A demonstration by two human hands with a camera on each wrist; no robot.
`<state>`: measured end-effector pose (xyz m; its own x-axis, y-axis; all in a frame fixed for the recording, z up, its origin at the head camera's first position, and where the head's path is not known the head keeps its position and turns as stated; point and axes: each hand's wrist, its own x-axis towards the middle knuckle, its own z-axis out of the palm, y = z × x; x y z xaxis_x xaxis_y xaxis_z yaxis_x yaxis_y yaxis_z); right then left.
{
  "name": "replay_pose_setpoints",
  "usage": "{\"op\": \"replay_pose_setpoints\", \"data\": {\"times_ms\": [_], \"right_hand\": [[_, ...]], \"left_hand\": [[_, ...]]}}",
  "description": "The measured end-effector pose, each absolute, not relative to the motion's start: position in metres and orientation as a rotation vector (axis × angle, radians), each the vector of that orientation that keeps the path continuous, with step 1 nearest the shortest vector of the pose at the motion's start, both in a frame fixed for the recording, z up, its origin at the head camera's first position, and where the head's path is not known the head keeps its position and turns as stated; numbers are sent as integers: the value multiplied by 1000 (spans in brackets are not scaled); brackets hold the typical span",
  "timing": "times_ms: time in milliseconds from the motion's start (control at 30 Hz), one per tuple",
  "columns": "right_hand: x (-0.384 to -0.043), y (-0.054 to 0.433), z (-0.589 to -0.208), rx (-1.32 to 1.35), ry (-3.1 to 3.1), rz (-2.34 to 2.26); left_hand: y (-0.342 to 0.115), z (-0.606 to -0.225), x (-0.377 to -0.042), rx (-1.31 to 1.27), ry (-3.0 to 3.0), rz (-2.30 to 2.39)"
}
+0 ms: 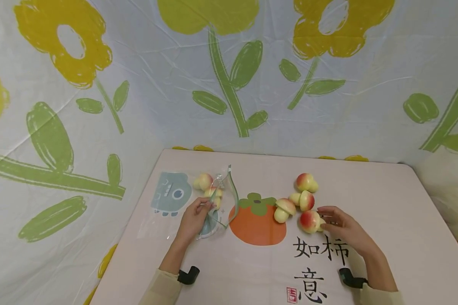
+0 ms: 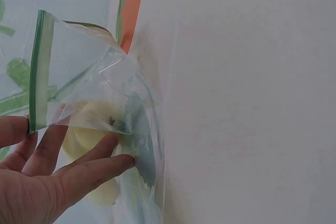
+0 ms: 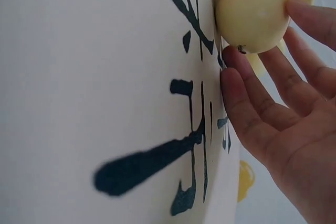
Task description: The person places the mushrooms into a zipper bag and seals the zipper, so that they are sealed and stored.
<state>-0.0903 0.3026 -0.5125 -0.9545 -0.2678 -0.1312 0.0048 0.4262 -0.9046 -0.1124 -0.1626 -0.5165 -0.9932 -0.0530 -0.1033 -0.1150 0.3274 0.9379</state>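
Note:
A clear plastic zip bag (image 1: 233, 192) with a green zip strip lies at the left, its mouth spread apart toward the right. My left hand (image 1: 194, 218) pinches the bag's rim by the green strip (image 2: 38, 77). Inside the bag are several mushroom-shaped toys (image 1: 203, 181), pale yellow with red-tinged caps. My right hand (image 1: 343, 226) is at a red-capped toy mushroom (image 1: 309, 221) on the table. In the right wrist view its thumb touches the mushroom's pale stem (image 3: 252, 14), while the other fingers lie loosely extended beside it.
Behind and left of that mushroom lie more toy mushrooms (image 1: 306, 182), close together. The pale table mat (image 1: 259, 271) carries a printed orange persimmon (image 1: 257, 228), a blue cartoon figure and black characters. A flower-patterned cloth (image 1: 168, 84) hangs along the back and left sides.

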Motion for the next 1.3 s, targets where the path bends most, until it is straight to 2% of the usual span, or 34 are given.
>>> {"op": "replay_pose_setpoints", "data": {"times_ms": [500, 1300], "right_hand": [[-91, 306, -517, -360, 2374, -1528], [-89, 307, -515, -331, 2411, -1482]], "left_hand": [[-163, -516, -111, -162, 2499, 1797], [-163, -513, -110, -160, 2484, 1808]]}}
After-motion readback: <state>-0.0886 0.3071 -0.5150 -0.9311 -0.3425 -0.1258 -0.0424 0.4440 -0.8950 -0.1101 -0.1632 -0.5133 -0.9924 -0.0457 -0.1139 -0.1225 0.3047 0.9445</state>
